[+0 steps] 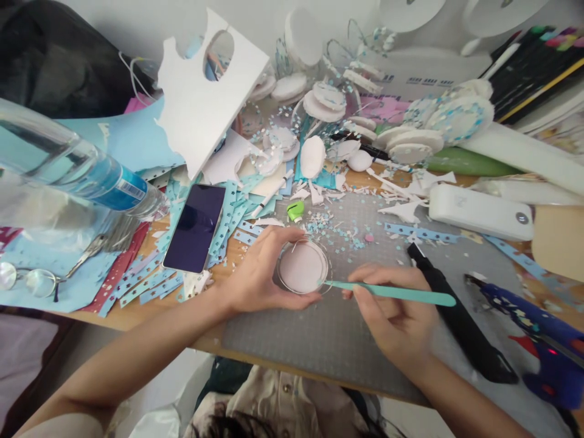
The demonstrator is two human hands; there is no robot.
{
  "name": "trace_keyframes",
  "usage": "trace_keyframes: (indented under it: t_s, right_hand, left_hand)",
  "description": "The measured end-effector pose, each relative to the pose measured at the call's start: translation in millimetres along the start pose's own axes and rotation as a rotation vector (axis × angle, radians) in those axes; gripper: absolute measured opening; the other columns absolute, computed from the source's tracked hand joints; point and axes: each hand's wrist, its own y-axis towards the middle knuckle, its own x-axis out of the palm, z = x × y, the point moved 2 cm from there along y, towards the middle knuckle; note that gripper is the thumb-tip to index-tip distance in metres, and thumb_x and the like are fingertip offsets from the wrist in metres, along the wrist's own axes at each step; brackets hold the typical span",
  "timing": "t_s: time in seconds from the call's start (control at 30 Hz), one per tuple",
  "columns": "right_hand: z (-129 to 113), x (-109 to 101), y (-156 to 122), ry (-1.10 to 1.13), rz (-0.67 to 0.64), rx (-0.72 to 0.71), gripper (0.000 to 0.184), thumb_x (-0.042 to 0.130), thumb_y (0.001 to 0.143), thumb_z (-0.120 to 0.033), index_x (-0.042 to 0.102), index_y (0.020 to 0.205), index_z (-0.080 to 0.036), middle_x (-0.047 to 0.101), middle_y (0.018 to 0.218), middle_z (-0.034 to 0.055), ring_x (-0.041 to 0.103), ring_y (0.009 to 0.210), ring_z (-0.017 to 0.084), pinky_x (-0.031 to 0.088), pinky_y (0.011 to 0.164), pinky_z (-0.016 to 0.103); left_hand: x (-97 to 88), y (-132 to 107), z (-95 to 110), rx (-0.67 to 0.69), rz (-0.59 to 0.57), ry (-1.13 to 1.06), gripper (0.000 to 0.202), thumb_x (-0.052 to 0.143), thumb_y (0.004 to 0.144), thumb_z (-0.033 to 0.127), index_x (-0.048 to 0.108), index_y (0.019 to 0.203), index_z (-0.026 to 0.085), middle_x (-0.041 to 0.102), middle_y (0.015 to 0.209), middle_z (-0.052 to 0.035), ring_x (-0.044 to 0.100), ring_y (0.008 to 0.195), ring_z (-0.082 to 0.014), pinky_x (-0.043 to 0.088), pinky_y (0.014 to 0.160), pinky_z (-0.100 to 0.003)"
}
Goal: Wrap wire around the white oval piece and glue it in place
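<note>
Between the thumb and fingers of my left hand (260, 274) is a round white foam disc (303, 267), with thin wire rings circling its edge. My right hand (396, 310) pinches a pair of teal tweezers (406, 294), whose narrow tip meets the lower right side of the disc's wire. Just beyond the disc lies a small bright green item (295, 210) of a kind I cannot make out. Tiny blue and white star confetti (335, 228) is scattered over the grey cutting mat (292, 340) behind my hands.
To the left are a phone (195, 228), a water bottle (91, 164), glasses (39, 281) and blue paper strips. Foam discs (323, 100) and a cut foam sheet (196, 115) pile up at the back. A black strap-like item (465, 322) and a blue glue gun (538, 340) lie right.
</note>
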Motion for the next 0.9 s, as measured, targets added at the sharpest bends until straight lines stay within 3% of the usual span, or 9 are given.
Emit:
trace_keyframes:
  t_s: [0.27,0.4,0.53,0.73,0.83,0.9]
  right_hand:
    - [-2,1,1,-0.165,-0.078,-0.165,0.026,0.062,0.076,-0.001,0.057,0.092,-0.021,0.063,0.073,0.0007,0.063,0.065,0.017,0.053,0.059,0.032]
    - [-5,4,2,-0.256,-0.183,-0.204,0.021,0.061,0.076,-0.002,0.055,0.085,-0.020,0.064,0.071,0.0020,0.061,0.062,0.016,0.051,0.057,0.030]
    - [-5,1,2,-0.135,-0.088,-0.067,0.020,0.060,0.079,-0.004,0.057,0.087,-0.022,0.063,0.073,0.0008,0.062,0.065,0.016,0.052,0.058,0.030]
    - [16,-9,4,0.367,0.043,0.386,0.005,0.061,0.086,-0.019,0.059,0.087,-0.023,0.060,0.075,-0.0006,0.060,0.059,0.014,0.053,0.052,0.027]
    - [25,-19,10,0.376,0.141,0.430,0.005,0.065,0.085,-0.025,0.061,0.086,-0.023,0.059,0.079,-0.0001,0.061,0.061,0.014,0.055,0.055,0.028]
    - [28,-27,14,0.238,0.231,0.391,0.007,0.066,0.084,-0.025,0.062,0.089,-0.024,0.059,0.085,0.0006,0.063,0.067,0.014,0.056,0.062,0.029]
  left_hand:
    - [1.6,-1,0,0.027,0.034,0.091,0.074,0.081,0.066,0.041,0.043,0.124,0.017,0.061,0.111,-0.0111,0.058,0.101,-0.0261,0.048,0.087,-0.039]
    - [2.3,-1,0,0.060,0.059,0.105,0.074,0.081,0.065,0.041,0.042,0.124,0.017,0.062,0.110,-0.0109,0.058,0.098,-0.0263,0.048,0.085,-0.039]
    - [2.0,-1,-1,0.000,0.036,0.035,0.075,0.082,0.062,0.040,0.043,0.123,0.019,0.061,0.108,-0.0096,0.059,0.098,-0.0265,0.048,0.084,-0.039]
    - [4.1,-6,-7,-0.111,0.029,-0.320,0.084,0.083,0.059,0.034,0.038,0.129,0.022,0.057,0.113,-0.0105,0.059,0.102,-0.0265,0.046,0.086,-0.039]
    - [4.5,-7,-9,-0.128,0.002,-0.396,0.084,0.082,0.061,0.033,0.037,0.130,0.023,0.056,0.114,-0.0108,0.058,0.104,-0.0273,0.044,0.087,-0.039]
    - [3.3,-8,-8,-0.125,-0.009,-0.407,0.084,0.082,0.062,0.031,0.035,0.131,0.023,0.056,0.114,-0.0110,0.057,0.106,-0.0276,0.044,0.090,-0.041]
